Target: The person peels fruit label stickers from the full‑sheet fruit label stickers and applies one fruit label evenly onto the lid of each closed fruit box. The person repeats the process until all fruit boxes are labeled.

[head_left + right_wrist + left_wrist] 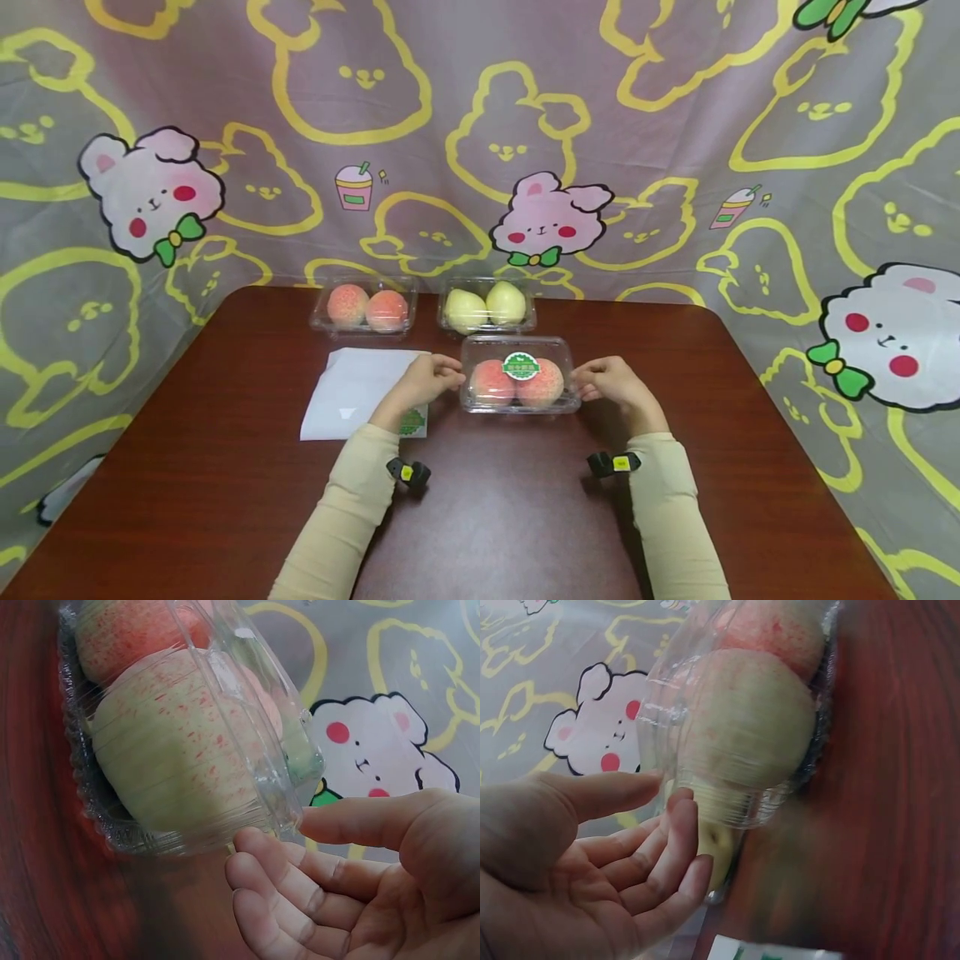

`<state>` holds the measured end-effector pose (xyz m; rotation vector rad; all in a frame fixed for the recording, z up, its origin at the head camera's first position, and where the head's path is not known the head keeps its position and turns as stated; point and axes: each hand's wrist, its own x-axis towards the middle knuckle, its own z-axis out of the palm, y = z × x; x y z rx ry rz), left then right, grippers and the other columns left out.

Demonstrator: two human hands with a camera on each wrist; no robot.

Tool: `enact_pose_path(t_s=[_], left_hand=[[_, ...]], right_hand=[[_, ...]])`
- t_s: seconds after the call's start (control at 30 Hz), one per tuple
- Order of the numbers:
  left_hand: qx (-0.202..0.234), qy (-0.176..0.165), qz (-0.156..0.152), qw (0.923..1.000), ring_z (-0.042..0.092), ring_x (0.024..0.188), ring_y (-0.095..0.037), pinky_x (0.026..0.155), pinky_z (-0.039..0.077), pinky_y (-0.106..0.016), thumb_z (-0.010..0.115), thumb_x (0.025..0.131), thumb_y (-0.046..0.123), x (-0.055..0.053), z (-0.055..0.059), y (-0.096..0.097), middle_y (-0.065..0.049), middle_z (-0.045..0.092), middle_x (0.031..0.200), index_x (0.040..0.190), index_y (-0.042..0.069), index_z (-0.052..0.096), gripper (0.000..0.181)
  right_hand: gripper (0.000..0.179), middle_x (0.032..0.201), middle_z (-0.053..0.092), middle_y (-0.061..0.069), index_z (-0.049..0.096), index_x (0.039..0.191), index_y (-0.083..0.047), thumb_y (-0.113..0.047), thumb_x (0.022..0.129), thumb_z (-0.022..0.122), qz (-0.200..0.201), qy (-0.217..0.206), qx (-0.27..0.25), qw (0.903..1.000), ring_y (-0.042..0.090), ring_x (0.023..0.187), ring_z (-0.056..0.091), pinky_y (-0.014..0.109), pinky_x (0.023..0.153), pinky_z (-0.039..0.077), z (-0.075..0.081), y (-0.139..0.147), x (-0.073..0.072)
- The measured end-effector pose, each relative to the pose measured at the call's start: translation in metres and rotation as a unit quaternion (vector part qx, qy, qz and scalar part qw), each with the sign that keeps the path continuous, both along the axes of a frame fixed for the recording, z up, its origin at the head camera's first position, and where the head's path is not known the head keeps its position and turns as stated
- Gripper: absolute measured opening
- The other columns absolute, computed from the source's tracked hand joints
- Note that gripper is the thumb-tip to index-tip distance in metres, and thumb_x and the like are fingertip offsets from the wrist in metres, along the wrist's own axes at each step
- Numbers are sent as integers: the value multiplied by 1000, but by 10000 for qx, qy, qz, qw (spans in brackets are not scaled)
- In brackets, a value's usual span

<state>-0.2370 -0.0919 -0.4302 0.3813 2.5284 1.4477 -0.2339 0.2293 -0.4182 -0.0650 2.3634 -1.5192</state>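
Note:
A clear plastic box [520, 398] with two pink peaches [540, 383] sits before me, a round green-and-white sticker [521, 367] on its lid. On the left side, my left hand [426, 382] has thumb and fingertips at the box edge, pinching it. My right hand [615, 385] pinches the opposite edge, thumb at the lid's rim and fingers lower down. In the right wrist view, the right hand [352, 877] is right at the box's corner. The left wrist view shows the left hand [600, 870] with fingers curved at the box's end.
A white sheet [352, 396] with a green sticker [412, 422] lies left, partly under my left arm. Behind stand a box of peaches [386, 312] and a box of yellow-green fruit [506, 303]. A patterned curtain [420, 100] surrounds the brown table [187, 467].

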Motion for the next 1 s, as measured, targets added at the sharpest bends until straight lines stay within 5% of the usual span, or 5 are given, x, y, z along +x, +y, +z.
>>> enact_pose_path(t_s=[0.33, 0.73, 1.0], left_hand=[[231, 107, 449, 9987, 72, 88, -31, 73, 57, -30, 61, 92, 9, 6, -9, 25, -25, 72, 100, 117, -9, 61, 30], [989, -1021, 305, 9894, 72, 75, -13, 80, 60, -39, 63, 90, 6, 9, -1, 24, -30, 70, 103, 115, -14, 61, 32], [951, -1155, 347, 9881, 72, 76, -14, 80, 60, -37, 66, 89, 6, 8, -2, 24, -28, 72, 99, 111, -11, 64, 28]], right_hand=[[34, 82, 72, 5, 56, 116, 21, -5, 96, 49, -4, 17, 248, 9997, 4, 65, 65, 24, 68, 59, 2, 20, 0], [38, 78, 71, -1, 52, 120, 24, -5, 97, 48, 302, -320, 57, 9990, 3, 64, 64, 26, 69, 60, 5, 29, 5], [37, 77, 70, -1, 54, 117, 23, -6, 95, 52, 322, -318, 0, 9990, 5, 64, 65, 30, 69, 61, 5, 30, 5]])
